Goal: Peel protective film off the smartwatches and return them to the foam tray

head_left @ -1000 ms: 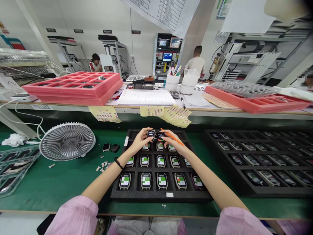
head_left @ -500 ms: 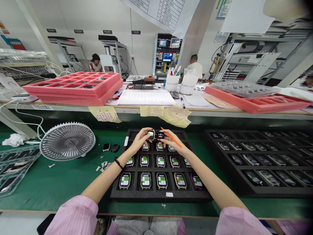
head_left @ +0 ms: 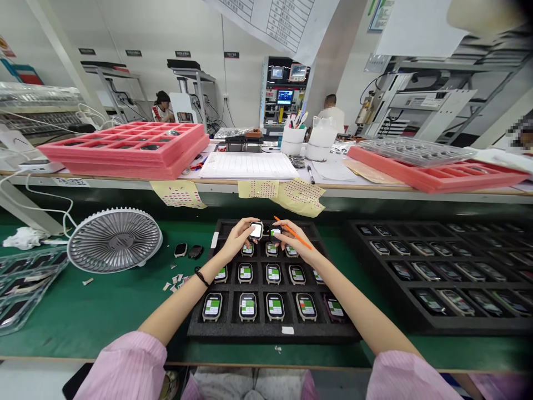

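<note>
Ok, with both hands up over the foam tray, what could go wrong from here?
The watch pinched in the left hand could slip and strike the watches lying just below in the foam tray. The orange pointed tool in the right hand might scratch an exposed screen.

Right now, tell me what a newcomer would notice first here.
A black foam tray of square green-screened smartwatches sits centre-bench, the left hand holding one bright watch above it and the right hand a thin orange stick. Stacked pink foam trays fill the far bench's left side, and a round grey fan sits left of the tray.
</note>
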A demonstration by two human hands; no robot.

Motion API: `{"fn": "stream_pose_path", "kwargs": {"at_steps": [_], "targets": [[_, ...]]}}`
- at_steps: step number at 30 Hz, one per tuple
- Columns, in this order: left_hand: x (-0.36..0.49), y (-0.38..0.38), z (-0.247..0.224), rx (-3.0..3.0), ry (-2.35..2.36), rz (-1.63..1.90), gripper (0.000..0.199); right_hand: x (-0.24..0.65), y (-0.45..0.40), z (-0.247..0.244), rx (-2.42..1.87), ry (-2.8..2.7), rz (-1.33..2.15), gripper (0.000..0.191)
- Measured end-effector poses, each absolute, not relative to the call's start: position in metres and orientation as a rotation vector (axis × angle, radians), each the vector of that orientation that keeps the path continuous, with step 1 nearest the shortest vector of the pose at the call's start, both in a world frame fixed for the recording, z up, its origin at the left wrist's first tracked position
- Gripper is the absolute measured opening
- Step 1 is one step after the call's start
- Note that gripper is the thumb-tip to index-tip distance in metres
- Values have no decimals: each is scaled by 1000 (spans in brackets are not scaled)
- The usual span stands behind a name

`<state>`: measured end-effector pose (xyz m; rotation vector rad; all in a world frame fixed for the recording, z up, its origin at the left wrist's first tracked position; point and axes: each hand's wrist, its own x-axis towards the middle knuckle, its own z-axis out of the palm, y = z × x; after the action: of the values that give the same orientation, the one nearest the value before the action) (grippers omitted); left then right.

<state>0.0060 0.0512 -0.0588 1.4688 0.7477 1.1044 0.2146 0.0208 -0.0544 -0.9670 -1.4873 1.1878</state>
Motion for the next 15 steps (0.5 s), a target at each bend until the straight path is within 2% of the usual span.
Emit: {"fn": "stream_pose_path", "kwargs": {"at_steps": [4,10,15], "targets": [[6,47,-56,1481,733,1104,45,215,21,-54,-931,-1477,1237,32],[5,43,-53,1530,747,1109,52,214,22,-56,-878,-1505,1263,43],[5,44,-53,1500,782,1125,42,214,21,-55,-954,-1486,1220,33]]}}
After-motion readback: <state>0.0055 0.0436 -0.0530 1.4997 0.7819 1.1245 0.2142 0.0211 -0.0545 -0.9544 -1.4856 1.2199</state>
